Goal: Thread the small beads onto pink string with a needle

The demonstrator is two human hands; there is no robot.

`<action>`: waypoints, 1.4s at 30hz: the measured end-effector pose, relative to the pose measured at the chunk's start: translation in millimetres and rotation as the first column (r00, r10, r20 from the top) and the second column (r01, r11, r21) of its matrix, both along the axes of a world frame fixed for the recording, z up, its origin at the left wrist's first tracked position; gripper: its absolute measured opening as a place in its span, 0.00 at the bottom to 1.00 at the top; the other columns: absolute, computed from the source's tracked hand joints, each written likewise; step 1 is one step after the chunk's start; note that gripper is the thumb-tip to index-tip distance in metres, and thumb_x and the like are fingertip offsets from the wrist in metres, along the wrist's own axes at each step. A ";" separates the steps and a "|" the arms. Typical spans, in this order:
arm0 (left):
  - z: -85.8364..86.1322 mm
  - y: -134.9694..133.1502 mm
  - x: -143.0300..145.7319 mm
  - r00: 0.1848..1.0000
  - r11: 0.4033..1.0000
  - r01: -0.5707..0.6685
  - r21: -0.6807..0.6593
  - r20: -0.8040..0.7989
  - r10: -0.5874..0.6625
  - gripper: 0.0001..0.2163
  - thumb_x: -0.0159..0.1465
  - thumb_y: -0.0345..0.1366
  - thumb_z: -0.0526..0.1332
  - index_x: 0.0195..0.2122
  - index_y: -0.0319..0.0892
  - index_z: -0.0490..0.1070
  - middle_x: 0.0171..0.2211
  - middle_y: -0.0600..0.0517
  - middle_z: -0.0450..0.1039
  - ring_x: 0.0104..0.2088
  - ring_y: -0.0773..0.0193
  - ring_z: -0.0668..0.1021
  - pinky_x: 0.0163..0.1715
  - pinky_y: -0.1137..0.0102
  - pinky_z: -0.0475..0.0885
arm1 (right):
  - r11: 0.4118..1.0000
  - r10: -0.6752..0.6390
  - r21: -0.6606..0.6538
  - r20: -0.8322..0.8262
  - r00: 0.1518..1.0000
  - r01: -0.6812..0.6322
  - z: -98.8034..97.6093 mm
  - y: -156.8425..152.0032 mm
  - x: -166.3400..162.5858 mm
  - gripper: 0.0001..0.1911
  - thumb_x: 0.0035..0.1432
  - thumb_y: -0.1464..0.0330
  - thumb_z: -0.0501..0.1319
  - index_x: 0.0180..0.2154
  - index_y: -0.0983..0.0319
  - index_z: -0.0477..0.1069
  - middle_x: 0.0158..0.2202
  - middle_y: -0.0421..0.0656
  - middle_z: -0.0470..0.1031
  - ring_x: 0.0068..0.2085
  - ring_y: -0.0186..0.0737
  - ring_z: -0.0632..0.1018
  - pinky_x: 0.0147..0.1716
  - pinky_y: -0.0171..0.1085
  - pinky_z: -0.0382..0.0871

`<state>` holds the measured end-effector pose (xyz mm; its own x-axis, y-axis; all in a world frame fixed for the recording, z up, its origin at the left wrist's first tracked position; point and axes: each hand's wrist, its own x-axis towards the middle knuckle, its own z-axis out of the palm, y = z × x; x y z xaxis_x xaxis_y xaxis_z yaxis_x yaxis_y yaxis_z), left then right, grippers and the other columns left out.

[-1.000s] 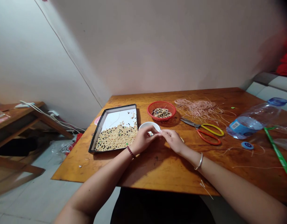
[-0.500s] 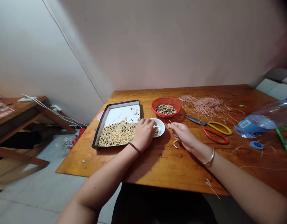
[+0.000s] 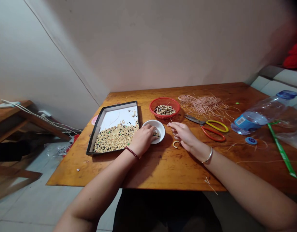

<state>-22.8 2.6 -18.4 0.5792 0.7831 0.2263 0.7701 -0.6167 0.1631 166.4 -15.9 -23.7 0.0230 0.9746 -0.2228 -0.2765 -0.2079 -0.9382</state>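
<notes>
My left hand (image 3: pixel 143 138) reaches into a small white bowl (image 3: pixel 160 126) of beads, its fingertips curled down among them. My right hand (image 3: pixel 183 134) rests beside the bowl, pinching a thin cord whose end sticks up; a short run of cream beads (image 3: pixel 174 144) hangs from it onto the wooden table (image 3: pixel 167 164). A black-rimmed tray (image 3: pixel 114 129) of loose cream and dark beads lies left of the bowl. A red basket (image 3: pixel 164 107) with beaded strands sits just behind.
Scissors (image 3: pixel 211 127) with yellow and orange handles lie right of my right hand. A tangle of pink cord (image 3: pixel 203 103) is behind them. A plastic water bottle (image 3: pixel 259 116) lies on its side, its blue cap (image 3: pixel 251 140) nearby, next to a green stick (image 3: pixel 281 150).
My hands were pinched together over the bowl; they parted. The left went down into the bowl and the right drew back to the table with the beaded cord.
</notes>
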 end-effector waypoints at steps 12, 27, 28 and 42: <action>9.4 0.3 2.7 0.994 0.998 0.066 -0.016 -0.086 -0.067 0.09 0.65 0.41 0.58 0.41 0.47 0.75 0.38 0.50 0.73 0.42 0.57 0.73 0.39 0.67 0.68 | 0.993 0.055 -0.084 -0.296 0.954 -0.083 -3.9 4.2 8.5 0.11 0.46 0.64 0.67 0.29 0.63 0.70 0.22 0.32 0.60 0.15 0.20 0.49 0.13 0.28 0.36; -1.7 0.4 6.3 0.984 0.994 0.091 0.062 -0.160 -0.080 0.09 0.66 0.38 0.54 0.35 0.39 0.69 0.35 0.46 0.73 0.40 0.57 0.73 0.41 0.65 0.68 | 0.983 0.125 -0.097 -0.268 0.955 -0.156 -5.2 2.3 4.3 0.11 0.45 0.65 0.67 0.27 0.63 0.67 0.22 0.32 0.60 0.16 0.21 0.48 0.14 0.29 0.36; -2.1 0.6 6.5 0.985 0.994 0.089 0.067 -0.153 -0.078 0.09 0.66 0.38 0.54 0.35 0.39 0.69 0.35 0.46 0.73 0.41 0.56 0.73 0.41 0.65 0.68 | 0.983 0.130 -0.091 -0.244 0.961 -0.156 -5.7 2.0 3.7 0.12 0.45 0.65 0.67 0.27 0.63 0.66 0.22 0.32 0.60 0.16 0.21 0.49 0.14 0.29 0.36; -1.3 10.8 4.6 0.920 0.980 0.017 -0.196 0.387 0.062 0.07 0.63 0.39 0.59 0.36 0.42 0.71 0.36 0.51 0.75 0.33 0.65 0.74 0.35 0.70 0.68 | 0.925 0.002 0.351 0.373 0.928 -0.143 -27.9 16.8 2.4 0.13 0.48 0.60 0.62 0.23 0.63 0.69 0.23 0.39 0.69 0.26 0.34 0.68 0.29 0.35 0.60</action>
<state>-18.1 13.4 -19.7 0.4574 0.8458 0.2744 0.6339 -0.5266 0.5664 168.9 0.9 -51.5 -0.0415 0.9863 0.1596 0.0963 0.1630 -0.9819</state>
